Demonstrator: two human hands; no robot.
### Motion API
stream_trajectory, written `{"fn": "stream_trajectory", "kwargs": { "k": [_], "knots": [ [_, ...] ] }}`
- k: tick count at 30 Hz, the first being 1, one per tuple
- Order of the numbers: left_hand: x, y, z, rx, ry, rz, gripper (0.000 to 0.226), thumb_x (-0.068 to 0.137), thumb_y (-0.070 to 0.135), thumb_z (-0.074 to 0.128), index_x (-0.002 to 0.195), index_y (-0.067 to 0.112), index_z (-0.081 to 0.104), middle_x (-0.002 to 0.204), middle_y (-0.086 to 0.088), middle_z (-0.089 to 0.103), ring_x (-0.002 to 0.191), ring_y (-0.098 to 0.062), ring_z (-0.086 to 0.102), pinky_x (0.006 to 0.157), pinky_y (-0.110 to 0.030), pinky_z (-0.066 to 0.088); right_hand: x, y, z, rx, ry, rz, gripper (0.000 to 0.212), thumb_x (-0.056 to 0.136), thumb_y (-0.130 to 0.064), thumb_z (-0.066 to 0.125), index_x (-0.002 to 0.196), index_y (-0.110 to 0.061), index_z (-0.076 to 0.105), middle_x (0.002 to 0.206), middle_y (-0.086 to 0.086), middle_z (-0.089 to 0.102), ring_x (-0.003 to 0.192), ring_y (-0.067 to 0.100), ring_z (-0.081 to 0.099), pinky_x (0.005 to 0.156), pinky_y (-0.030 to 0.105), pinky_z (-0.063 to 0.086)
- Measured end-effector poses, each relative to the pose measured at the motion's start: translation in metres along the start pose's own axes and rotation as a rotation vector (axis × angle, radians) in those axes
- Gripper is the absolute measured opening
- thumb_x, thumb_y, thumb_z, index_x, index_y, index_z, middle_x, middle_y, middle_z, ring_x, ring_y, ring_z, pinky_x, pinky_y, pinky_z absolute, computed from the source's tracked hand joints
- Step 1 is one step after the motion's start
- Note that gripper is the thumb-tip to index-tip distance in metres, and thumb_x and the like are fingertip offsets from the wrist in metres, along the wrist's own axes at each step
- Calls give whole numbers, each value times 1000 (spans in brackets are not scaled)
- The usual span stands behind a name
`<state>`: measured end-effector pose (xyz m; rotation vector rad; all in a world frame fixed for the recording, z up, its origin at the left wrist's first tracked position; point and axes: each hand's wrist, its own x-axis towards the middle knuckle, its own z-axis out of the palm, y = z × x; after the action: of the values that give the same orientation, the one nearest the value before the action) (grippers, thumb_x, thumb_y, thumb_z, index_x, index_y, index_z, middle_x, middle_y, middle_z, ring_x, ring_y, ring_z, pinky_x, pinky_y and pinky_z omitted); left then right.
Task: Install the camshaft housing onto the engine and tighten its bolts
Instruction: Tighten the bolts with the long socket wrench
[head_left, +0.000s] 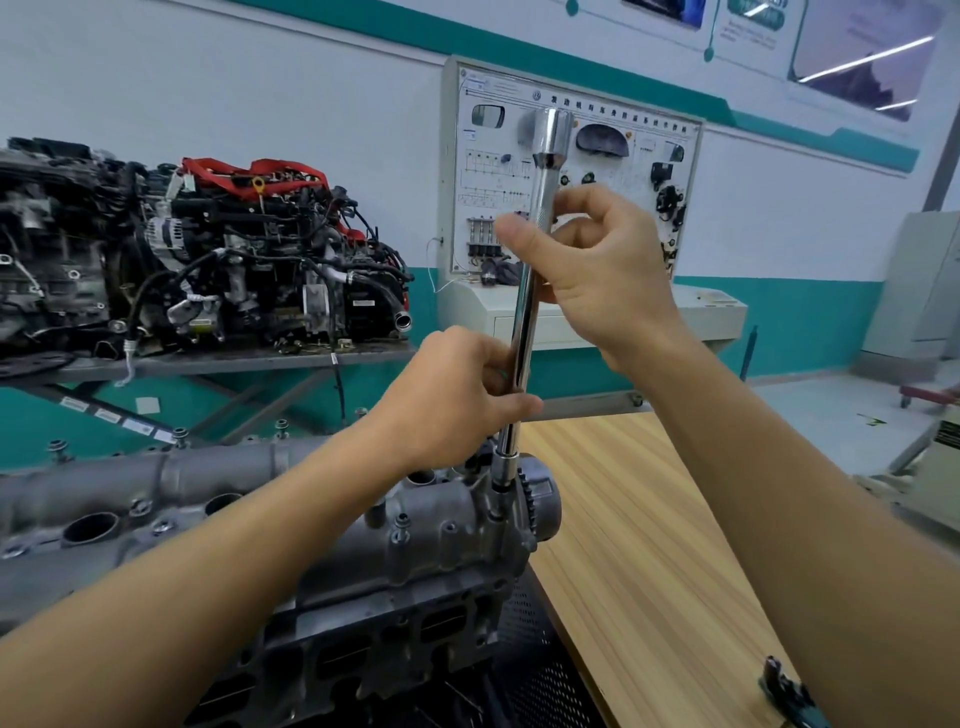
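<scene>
A long chrome extension bar (525, 317) stands nearly upright, its lower end seated at the right end of the camshaft housing (431, 514), which lies on the cylinder head (363, 639) at near centre. The left hand (457, 400) grips the bar low; the right hand (608, 265) curls its fingers round it higher.

Automotive training workshop: display engine (208, 260) on stand, wall-mounted wiring demo board (571, 192).
</scene>
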<state>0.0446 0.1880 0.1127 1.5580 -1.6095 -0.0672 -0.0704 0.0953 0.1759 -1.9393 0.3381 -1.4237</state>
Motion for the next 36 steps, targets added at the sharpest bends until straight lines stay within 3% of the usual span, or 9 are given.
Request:
{"fn": "stream_trajectory", "kwargs": {
  "k": [5,12,18,22,24,26,31,34,36],
  "knots": [
    [6,-3,-10,-121,-291,-35,21,94,5,65,114,9,65,109,2,76,101,-10,72,97,-37,56,0,-3,-15,282,-380,137,27,105,-31,45,112,-11,62,106,6,76,93,26,75,74,36,60],
    [-4,-7,13,36,108,70,22,85,29,79,97,13,73,76,-6,76,70,-29,71,68,-48,59,-5,-9,5,15,-9,-19,46,87,-32,77,85,12,64,61,8,69,55,29,70,61,52,60],
    [1,-1,-4,-125,-247,-22,18,97,10,61,109,23,60,110,-2,74,102,-12,71,97,-40,55,0,-17,-17,236,-447,177,23,106,-22,46,116,-6,58,101,8,77,92,27,75,77,38,60],
    [-2,-1,9,124,44,20,22,85,38,76,96,22,66,72,0,72,59,-11,64,56,-29,53,-4,-15,1,45,-143,53,20,89,-19,76,87,0,69,74,12,75,62,28,74,63,44,63],
    [-3,-2,13,140,132,20,22,85,35,77,92,16,69,63,0,69,51,-14,59,50,-31,49,-3,-13,8,3,-67,42,29,84,-23,81,84,3,70,70,12,72,57,28,71,62,49,62],
    [-1,-3,6,96,38,5,14,90,26,72,97,15,66,70,-2,71,54,-15,61,56,-34,51,1,-14,4,61,-161,118,30,91,-29,73,93,0,69,80,9,75,65,25,73,65,47,62],
    [5,7,-8,-87,-319,-91,30,94,10,65,107,34,53,119,-1,70,111,-9,67,101,-41,53,5,-19,-15,272,-472,181,16,104,-17,50,110,-7,60,101,8,77,94,27,75,75,35,60],
    [3,5,2,58,-143,-68,26,89,28,72,110,33,58,102,4,73,93,-9,70,87,-39,58,1,-18,-4,129,-224,109,12,95,-15,67,90,-4,66,81,11,76,71,27,76,66,38,62],
    [-1,4,11,176,59,-90,49,83,39,78,125,23,59,84,1,73,73,-13,69,70,-37,57,-2,-14,7,23,-24,38,20,86,-16,78,81,0,69,71,12,73,58,24,72,60,41,62]
  ]
}}
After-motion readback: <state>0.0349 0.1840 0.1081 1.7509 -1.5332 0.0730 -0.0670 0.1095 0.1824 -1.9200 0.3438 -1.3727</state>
